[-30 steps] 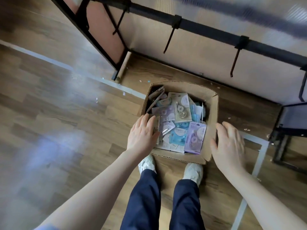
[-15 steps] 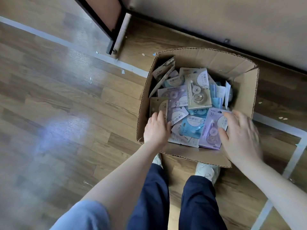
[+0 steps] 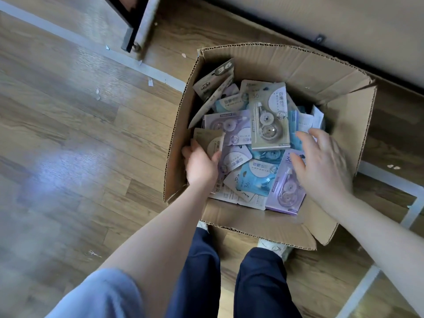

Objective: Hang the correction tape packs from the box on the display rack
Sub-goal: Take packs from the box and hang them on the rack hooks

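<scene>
Head view: correction tape packs (image 3: 254, 157) lie jumbled in the cardboard box (image 3: 344, 72) on the floor. Left hand (image 3: 200, 164) pinches a beige pack (image 3: 208, 140); right hand (image 3: 321, 166) hovers spread, holding nothing. Best to lift packs singly, hang-hole upward.

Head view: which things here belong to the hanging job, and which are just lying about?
Job:
cardboard box
correction tape packs
beige pack, gripped by left hand
right hand, open over the packs

Lying about:
paper scraps on floor
</scene>
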The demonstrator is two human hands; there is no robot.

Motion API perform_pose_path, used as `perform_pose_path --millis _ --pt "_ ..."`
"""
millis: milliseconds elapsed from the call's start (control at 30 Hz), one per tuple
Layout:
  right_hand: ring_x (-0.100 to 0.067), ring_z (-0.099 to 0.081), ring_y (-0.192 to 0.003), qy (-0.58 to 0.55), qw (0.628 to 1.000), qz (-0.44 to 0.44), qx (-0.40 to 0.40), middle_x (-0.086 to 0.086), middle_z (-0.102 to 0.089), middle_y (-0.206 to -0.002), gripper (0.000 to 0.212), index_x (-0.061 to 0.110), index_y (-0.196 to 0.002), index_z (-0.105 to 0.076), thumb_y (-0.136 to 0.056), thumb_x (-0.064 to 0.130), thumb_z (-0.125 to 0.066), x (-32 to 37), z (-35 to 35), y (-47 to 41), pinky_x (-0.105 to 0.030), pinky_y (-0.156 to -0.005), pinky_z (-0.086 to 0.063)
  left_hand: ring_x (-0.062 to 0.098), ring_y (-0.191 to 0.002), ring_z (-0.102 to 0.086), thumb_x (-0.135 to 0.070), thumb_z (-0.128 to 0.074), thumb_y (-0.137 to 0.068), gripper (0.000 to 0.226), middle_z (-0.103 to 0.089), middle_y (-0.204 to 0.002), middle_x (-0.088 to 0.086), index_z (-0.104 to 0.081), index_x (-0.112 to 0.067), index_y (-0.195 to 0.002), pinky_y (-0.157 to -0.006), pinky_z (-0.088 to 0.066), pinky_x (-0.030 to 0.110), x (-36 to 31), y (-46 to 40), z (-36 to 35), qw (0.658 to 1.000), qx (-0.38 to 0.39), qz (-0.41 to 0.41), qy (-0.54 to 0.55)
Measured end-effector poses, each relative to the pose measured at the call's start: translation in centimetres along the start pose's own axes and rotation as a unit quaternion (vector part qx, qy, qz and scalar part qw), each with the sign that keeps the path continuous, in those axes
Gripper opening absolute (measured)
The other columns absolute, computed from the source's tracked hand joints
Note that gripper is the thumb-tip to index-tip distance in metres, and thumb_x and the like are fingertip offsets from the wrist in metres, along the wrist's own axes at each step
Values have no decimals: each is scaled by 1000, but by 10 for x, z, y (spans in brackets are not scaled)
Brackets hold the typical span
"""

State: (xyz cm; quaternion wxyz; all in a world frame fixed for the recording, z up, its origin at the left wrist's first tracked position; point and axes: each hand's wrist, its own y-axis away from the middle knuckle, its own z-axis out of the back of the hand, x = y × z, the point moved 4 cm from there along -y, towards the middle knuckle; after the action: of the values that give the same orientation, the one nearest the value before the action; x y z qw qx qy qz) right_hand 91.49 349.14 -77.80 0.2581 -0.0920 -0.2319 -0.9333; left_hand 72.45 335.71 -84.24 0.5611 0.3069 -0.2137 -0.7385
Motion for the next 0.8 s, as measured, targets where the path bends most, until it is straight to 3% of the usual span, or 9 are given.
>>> perform_pose_path --millis 100,200,367,567,700,800 --pt "-37 -43 -122 0 1000 2 24 -20 -46 -133 43 5 -132 -49 -92 19 -55 -2 -1 -14 -46 -96 -38 34 -116 -49 -43 -75 -77 80 -40 -131 15 -36 -7 -136 -93 -43 39 1 1 -4 1000 21 1 -23" --pt "-38 -42 -123 -1 999 3 41 -20 -45 -134 44 5 -134 -46 -93 21 -54 -1 -3 -28 -45 -98 -36 33 -113 -50 -39 -79 -73 66 -43 -126 12 -46 -10 -122 -90 -47 41 1 7 -6 999 24 -8 -36" --pt "-36 -42 -121 -5 998 -21 53 -17 -46 -132 44 8 -134 -45 -94 26 -52 1 -7 -54 -43 -94 -37 33 -116 -42 -34 -77 -74 54 -43 -122 11 -49 -12 -114 -93 -38 40 7 15 -3 997 -41 -22 -62" --pt "-36 -41 -123 -44 995 -56 63 -19 -46 -132 46 9 -135 -44 -94 30 -53 8 -15 -84 -41 -97 -35 31 -116 -47 -32 -78 -73 61 -52 -121 11 -46 -9 -120 -97 -38 40 11 15 -6 998 -43 -36 -22" --pt "-33 -46 -118 -100 984 -131 61 -15 -52 -127 45 9 -125 -50 -91 38 -56 4 -26 -105 -36 -86 -37 30 -114 -52 -27 -80 -72 64 -58 -119 10 -43 -10 -122 -91 -46 42 15 13 -8 998 -13 -34 43" --pt "-34 -48 -115 -120 977 -164 69 -13 -57 -124 52 7 -119 -49 -85 44 -62 4 -33 -114 -36 -83 -38 26 -112 -54 -28 -81 -72 67 -59 -118 6 -42 -12 -124 -88 -46 34 17 12 -5 997 1 -44 56"
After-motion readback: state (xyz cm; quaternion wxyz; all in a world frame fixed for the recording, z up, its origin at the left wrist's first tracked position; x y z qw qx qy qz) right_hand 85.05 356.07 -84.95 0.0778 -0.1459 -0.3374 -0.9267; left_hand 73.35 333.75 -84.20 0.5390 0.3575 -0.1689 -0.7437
